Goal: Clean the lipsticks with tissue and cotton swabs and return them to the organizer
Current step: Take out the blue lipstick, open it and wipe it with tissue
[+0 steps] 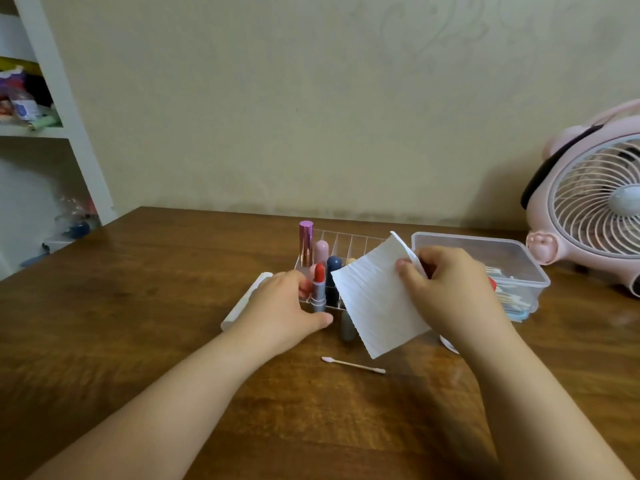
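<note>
My left hand point(280, 306) grips an uncapped red lipstick point(318, 287) in a grey tube, held upright just in front of the clear organizer point(349, 242). My right hand point(440, 285) pinches a white tissue point(374, 299) by its upper edge; the sheet hangs to the right of the lipstick and hides part of the organizer. In the organizer stand a metallic pink lipstick point(306, 242), a pale pink one point(321, 252) and a dark blue one point(333, 268). A grey cap point(347, 327) lies on the table below the tissue. A pink cotton swab point(353, 364) lies nearer me.
A clear lidded box of cotton swabs point(502, 261) stands right of the organizer. A pink fan point(595, 202) is at the far right. A white flat object point(242, 303) lies behind my left hand. The wooden table point(138, 306) meets the wall; white shelves point(52, 126) stand at left.
</note>
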